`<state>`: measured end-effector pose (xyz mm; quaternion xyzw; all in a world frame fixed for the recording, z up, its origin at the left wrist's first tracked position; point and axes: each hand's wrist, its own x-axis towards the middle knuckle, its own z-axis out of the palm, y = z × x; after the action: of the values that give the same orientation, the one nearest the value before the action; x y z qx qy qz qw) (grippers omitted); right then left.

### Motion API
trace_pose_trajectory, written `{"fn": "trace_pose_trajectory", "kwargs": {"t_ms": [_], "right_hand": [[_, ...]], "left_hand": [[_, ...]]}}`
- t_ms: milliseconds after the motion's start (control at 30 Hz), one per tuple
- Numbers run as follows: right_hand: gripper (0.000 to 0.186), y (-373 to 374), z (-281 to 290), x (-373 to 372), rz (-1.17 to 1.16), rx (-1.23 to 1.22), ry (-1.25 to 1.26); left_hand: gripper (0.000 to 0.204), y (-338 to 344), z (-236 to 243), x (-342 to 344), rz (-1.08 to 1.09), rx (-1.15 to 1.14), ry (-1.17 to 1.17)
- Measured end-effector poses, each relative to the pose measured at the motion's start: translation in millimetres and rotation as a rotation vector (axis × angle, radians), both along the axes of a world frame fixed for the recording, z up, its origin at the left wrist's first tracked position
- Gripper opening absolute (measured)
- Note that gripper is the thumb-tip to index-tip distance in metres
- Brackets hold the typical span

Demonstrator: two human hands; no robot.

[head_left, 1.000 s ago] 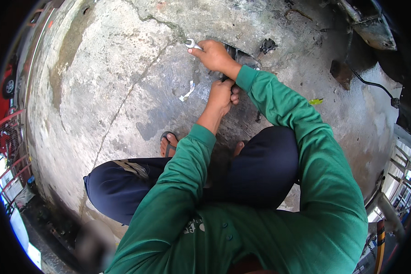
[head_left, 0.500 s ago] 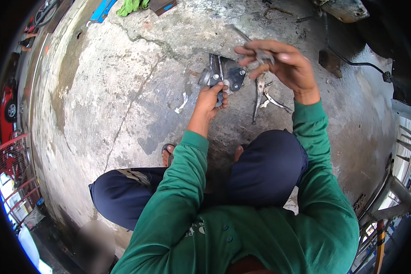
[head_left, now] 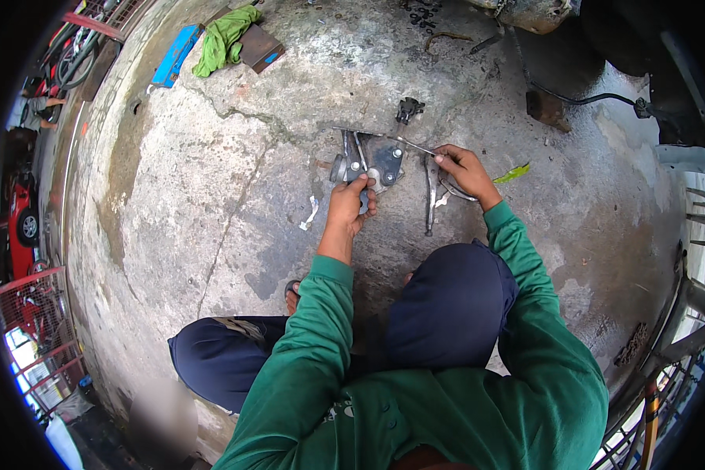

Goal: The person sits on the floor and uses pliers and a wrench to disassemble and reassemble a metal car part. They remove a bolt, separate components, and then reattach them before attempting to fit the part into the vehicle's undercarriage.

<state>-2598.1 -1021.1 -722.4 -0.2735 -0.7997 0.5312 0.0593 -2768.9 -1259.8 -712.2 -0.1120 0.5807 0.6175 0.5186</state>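
Observation:
My left hand [head_left: 351, 208] is closed around the near end of a dark metal bracket assembly [head_left: 384, 156] with bolts and a round bushing, which lies on the concrete. My right hand [head_left: 464, 174] pinches one end of a slim steel wrench [head_left: 417, 146]. That wrench points left toward the far bolt of the bracket; whether it touches the bolt I cannot tell. Under and beside my right hand lie locking pliers [head_left: 431, 205], partly hidden by it. A crumpled pale scrap [head_left: 310, 213] is left of my left hand.
Beyond the bracket sits a small black part [head_left: 409, 110]. Farther left are a blue case [head_left: 177, 55], a green cloth [head_left: 225, 39] and a brown box [head_left: 261, 48]. A wooden block [head_left: 547, 110] and black cable [head_left: 591, 99] lie right; a green leaf [head_left: 513, 173] is nearer.
My right hand has come down from its raised position, bringing the wrench to the bracket's far side. My left hand keeps its hold. The view has shifted, showing more floor at the far side.

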Motion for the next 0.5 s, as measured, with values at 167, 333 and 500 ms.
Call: {"fn": "trace_pose_trajectory", "kwargs": {"t_ms": [167, 333, 500], "right_hand": [[0.025, 25, -1, -9, 0.169, 0.283, -0.044], [0.03, 51, 16, -41, 0.384, 0.472, -0.243], [0.032, 15, -12, -38, 0.297, -0.153, -0.283]], "left_hand": [[0.027, -1, -3, 0, -0.003, 0.001, -0.011], [0.026, -1, -1, -1, 0.001, -0.022, -0.023], [0.025, 2, -7, 5, 0.051, 0.025, -0.036]]}}
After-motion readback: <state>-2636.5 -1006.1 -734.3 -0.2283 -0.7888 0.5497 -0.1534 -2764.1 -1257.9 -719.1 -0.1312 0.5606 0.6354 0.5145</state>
